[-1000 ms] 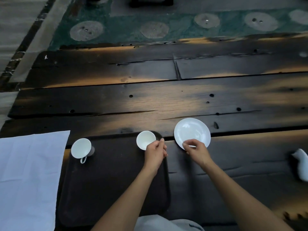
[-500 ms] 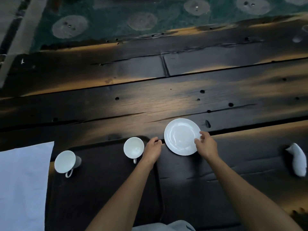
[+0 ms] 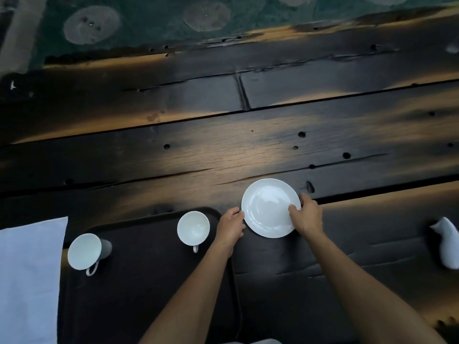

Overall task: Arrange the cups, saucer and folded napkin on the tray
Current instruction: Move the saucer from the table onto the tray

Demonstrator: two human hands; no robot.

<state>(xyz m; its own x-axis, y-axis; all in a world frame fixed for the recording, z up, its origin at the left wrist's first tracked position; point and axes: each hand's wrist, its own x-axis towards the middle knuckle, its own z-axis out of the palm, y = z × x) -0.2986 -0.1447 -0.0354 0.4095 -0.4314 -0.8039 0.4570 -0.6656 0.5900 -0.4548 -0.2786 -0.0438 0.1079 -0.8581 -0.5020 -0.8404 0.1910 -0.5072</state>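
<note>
White saucer point(image 3: 269, 207), off the tray's point(image 3: 139, 294) right edge, is gripped at both rims by the left hand point(image 3: 229, 225) and right hand point(image 3: 306, 216); the tray's near half lies bare.

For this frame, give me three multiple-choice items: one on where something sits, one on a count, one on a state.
1. Where is the saucer?
A. On the wooden table, just right of the tray
B. In the middle of the tray
C. On the white cloth

2. How many cups are in view?
A. One
B. Two
C. Four

3. What is the state of the two cups?
A. Upside down
B. Stacked together
C. Upright and empty

Answers:
1. A: the saucer lies on the dark table beyond the right edge of the tray, with the right hand gripping its rim and the left hand at its left edge.
2. B: one cup stands at the tray's far right corner, another cup at its left edge.
3. C: both show open white insides with nothing in them.
</note>
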